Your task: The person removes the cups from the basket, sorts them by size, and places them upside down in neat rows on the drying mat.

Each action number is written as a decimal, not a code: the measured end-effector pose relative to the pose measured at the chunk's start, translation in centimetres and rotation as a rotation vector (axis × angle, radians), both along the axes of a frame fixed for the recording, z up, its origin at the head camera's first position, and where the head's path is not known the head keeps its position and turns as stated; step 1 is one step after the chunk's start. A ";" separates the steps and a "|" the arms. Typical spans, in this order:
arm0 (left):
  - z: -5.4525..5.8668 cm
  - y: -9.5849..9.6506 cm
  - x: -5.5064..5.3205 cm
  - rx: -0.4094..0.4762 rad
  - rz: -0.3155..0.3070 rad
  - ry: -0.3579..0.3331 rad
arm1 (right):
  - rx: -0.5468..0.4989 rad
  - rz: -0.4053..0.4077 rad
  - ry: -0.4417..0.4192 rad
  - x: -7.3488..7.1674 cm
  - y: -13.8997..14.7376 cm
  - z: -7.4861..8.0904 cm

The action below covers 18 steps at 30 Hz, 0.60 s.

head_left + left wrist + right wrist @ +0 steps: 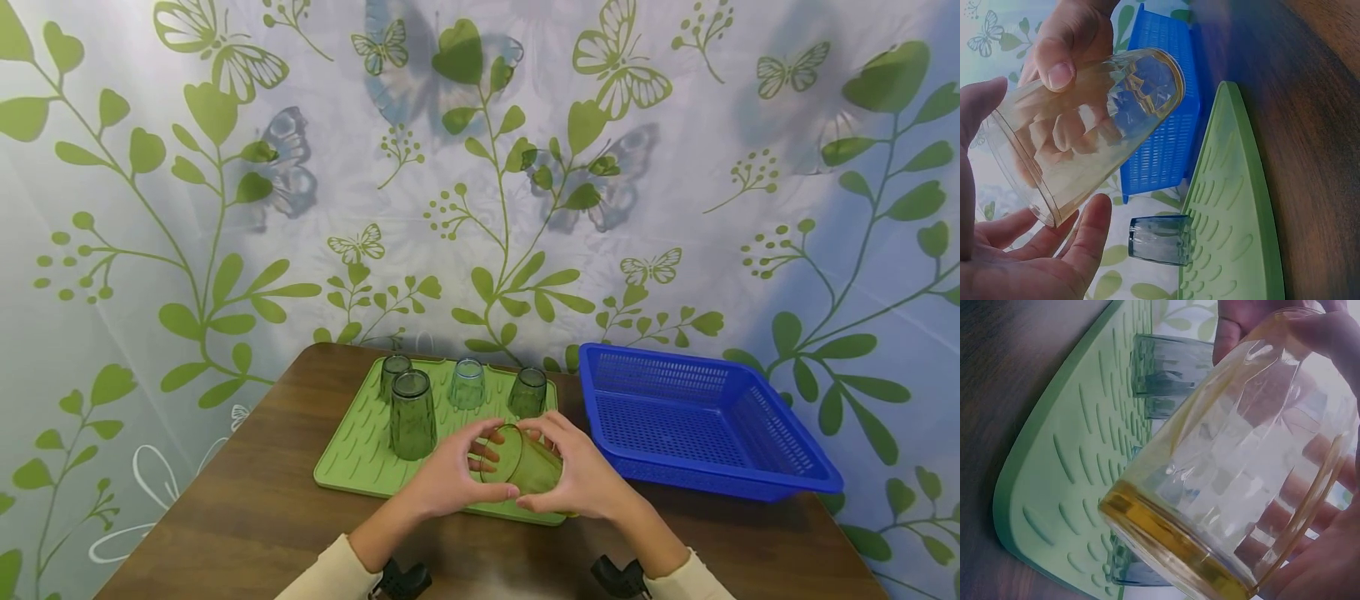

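Observation:
A clear amber-yellow drinking glass is held tilted above the front right of a green drying mat, its rim toward the left. My right hand grips its side, thumb in front and fingers behind. At the rim, my left hand curves its thumb and fingers round the glass. In the left wrist view the glass shows faceted walls. Its thick amber base appears low in the right wrist view. Behind the hands, a tall dark glass stands on the mat.
Shorter glasses stand toward the mat's back: a dark one at left, a pale blue one mid-mat and another dark one at right. A blue perforated basket sits right of the mat on the brown wooden table. A patterned curtain hangs behind.

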<state>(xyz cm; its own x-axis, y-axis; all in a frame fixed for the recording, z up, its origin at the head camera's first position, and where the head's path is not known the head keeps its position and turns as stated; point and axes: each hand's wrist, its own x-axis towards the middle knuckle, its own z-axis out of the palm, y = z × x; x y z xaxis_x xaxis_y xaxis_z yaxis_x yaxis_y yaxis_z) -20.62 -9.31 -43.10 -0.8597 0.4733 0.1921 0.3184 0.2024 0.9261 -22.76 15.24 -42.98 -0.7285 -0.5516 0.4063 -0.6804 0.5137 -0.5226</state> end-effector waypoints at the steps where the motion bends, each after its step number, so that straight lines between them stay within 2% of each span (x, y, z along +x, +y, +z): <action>1: 0.0 0.0 0.0 -0.001 -0.001 0.001 | 0.004 -0.001 -0.002 0.0 0.0 0.0; 9: -0.2 -0.1 0.2 0.025 0.011 0.026 | 0.025 -0.007 0.013 0.2 -0.2 0.2; 18: -0.4 -0.4 0.0 0.130 0.017 -0.010 | 0.029 -0.015 0.019 0.1 0.5 0.8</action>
